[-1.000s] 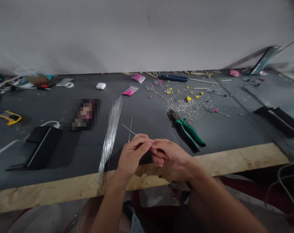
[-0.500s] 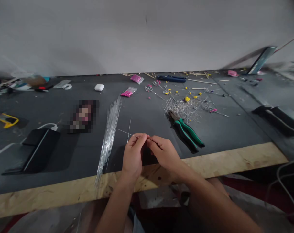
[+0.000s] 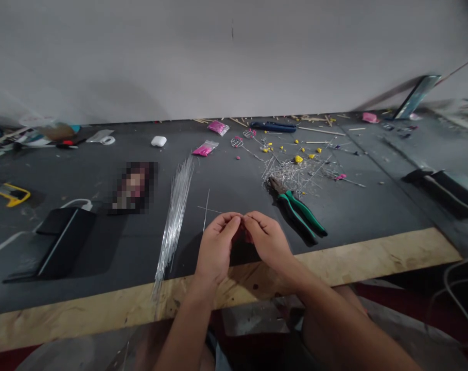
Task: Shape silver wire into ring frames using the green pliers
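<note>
My left hand (image 3: 217, 245) is closed in a pinch on a thin metal wire (image 3: 209, 209), whose free end sticks out to the left over the table. My right hand (image 3: 267, 238) pinches at the same spot, fingertips meeting the left ones; the wire's other end is hidden between the fingers. Just left of my hands a single loose wire (image 3: 206, 203) lies on the dark surface. Further left is a long bundle of straight wires (image 3: 175, 211). Green-handled pliers (image 3: 301, 214) rest to the right of my right hand, jaws toward a heap of short wire pieces (image 3: 290, 172).
Pink packets (image 3: 206, 148), yellow bits (image 3: 298, 158) and a dark blue tool (image 3: 273, 126) lie toward the wall. A white earbud case (image 3: 158, 140), a blurred-out object (image 3: 133, 188), a black stand (image 3: 66, 242) and a yellow cutter (image 3: 15, 194) are on the left. Bare wood (image 3: 392, 247) edges the table.
My fingertips have come closer together, and my right hand has turned slightly. The wire's protruding end has shifted right, with less of it showing.
</note>
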The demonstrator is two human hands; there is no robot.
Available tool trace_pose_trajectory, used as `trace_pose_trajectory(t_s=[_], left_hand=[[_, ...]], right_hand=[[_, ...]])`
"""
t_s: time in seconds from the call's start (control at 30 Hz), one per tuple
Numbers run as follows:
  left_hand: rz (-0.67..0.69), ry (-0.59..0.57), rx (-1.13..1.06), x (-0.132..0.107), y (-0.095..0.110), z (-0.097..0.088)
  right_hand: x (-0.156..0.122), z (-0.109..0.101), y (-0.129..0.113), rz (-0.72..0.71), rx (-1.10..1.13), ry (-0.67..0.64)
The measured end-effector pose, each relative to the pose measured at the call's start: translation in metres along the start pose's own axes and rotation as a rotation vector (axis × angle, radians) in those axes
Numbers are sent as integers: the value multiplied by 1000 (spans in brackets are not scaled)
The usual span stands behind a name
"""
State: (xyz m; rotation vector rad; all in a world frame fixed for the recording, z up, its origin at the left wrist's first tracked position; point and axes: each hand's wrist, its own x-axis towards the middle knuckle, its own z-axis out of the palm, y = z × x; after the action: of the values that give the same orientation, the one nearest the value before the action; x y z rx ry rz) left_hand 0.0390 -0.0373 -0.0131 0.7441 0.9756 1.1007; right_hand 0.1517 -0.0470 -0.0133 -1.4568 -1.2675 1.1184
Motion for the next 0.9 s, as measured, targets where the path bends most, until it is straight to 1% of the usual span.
trace_pose_trajectory(t_s=[0.07, 0.2, 0.27, 0.33, 0.43, 0.5, 0.57, 0.63, 0.77, 0.83, 0.9], left_hand=[[28, -9, 95, 1, -2, -5], [115, -37, 293, 1, 0, -13], [160, -52, 349, 0, 4, -14], [176, -81, 346, -1, 9, -15], [124, -151, 224, -5, 13, -17], [66, -196, 91, -7, 13, -16], [6, -233, -39, -9, 12, -14], [-43, -250, -144, -11, 11, -11], [-128, -288, -268, -14, 9, -7], [-163, -338, -298, -15, 8, -7], [-185, -386, -304, -17, 9, -8]], right_hand=[[2, -1, 0, 45, 88, -47], [3, -6, -2, 164, 355, -209], [3, -9, -3, 228, 517, -306], [1, -10, -5, 301, 685, -416], [-3, -11, -7, 405, 862, -566], [-5, -10, -8, 428, 923, -629], [-7, -9, -8, 427, 964, -654], [-9, -8, -8, 421, 992, -647], [-12, -8, -6, 438, 1008, -656], [-13, -9, -5, 455, 1003, -697], [-14, -11, -4, 454, 987, -771]])
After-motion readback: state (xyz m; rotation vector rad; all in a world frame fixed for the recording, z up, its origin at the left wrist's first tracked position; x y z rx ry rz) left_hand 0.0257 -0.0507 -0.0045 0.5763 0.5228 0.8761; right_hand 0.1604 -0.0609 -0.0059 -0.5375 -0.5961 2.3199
